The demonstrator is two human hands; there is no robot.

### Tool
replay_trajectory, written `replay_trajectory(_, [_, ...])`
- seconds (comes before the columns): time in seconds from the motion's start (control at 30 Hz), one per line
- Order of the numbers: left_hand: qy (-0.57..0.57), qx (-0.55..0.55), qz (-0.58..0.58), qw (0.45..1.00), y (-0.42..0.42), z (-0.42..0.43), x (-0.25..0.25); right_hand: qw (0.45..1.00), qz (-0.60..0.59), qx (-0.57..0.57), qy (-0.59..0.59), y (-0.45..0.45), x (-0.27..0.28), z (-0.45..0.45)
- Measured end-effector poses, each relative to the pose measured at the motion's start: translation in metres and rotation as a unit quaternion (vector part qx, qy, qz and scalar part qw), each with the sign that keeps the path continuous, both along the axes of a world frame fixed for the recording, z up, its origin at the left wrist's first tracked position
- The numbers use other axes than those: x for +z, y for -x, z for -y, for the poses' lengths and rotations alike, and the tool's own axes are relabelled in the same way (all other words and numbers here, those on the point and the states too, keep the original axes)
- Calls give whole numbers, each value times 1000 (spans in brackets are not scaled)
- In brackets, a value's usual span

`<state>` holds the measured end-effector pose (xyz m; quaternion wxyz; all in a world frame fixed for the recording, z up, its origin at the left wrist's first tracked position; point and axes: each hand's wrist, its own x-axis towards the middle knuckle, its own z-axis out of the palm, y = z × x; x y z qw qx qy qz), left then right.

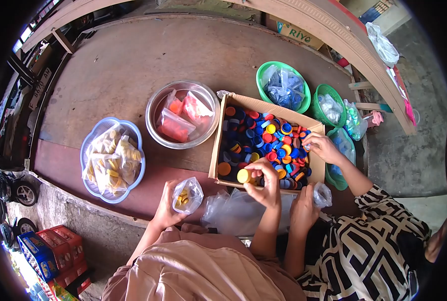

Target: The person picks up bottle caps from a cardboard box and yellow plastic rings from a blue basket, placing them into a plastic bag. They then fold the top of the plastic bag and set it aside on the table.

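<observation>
My left hand [166,206] is closed around a clear plastic bag [193,189], its mouth open upward, with several yellow caps [182,198] inside. Over the near left part of a cardboard box [215,150], my right hand [267,186] pinches a yellow bottle cap [243,175]; the fingers partly cover something else yellow beside it. Loose bottle caps [268,137] in blue, red, yellow and orange fill much of the box. Flat clear plastic bags [233,210] lie between my hands, at the table's near edge.
A co-worker's hand [326,149] reaches into the box from the right; their other hand [303,210] holds a clear bag [322,194]. Around stand a blue basket [85,165], a metal bowl [150,108] and green baskets [261,75], all with bagged caps. Crates [65,246] stand lower left.
</observation>
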<state>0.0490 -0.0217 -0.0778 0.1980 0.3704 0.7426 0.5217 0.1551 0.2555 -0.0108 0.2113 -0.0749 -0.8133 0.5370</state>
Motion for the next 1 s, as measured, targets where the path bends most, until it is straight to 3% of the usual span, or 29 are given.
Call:
replay_trajectory(0.1, [-2,0,16,1000,0,0,0,995,-89,45,-30,19,4,38])
replay_trajectory(0.17, [-7,7,13,1000,-1,-2,2,995,-40,72,-54,26,8,72])
replay_trajectory(0.23, [-15,9,16,1000,-1,-2,2,982,-20,79,-172,32,8,95])
replay_trajectory(0.27, [-20,7,20,1000,-1,-2,0,981,-26,79,-178,34,10,99])
replay_trajectory(0.37, [-10,8,16,1000,0,1,0,996,29,-16,-80,25,5,68])
replay_trajectory(0.4, [-2,10,13,1000,0,2,1,976,51,-101,-188,22,6,44])
replay_trajectory(0.47, [-11,5,14,1000,1,2,-1,943,180,-191,-205,3,-13,-2])
replay_trajectory(0.53, [-13,2,10,1000,2,0,-3,918,255,-129,-276,-12,-14,-69])
replay_trajectory(0.67, [-10,5,20,1000,2,0,-6,888,246,259,-290,-15,28,-202])
replay_trajectory(0.7, [-13,8,29,999,1,-1,-6,867,242,248,-359,-14,11,-205])
replay_trajectory(0.77, [-13,12,35,999,0,0,-10,881,151,219,-390,-21,-1,-205])
replay_trajectory(0.87, [-9,9,38,999,2,0,-11,841,285,260,-379,-36,-2,-213])
replay_trajectory(1.0, [-11,11,52,999,3,-1,-13,865,303,240,-319,-41,-1,-210])
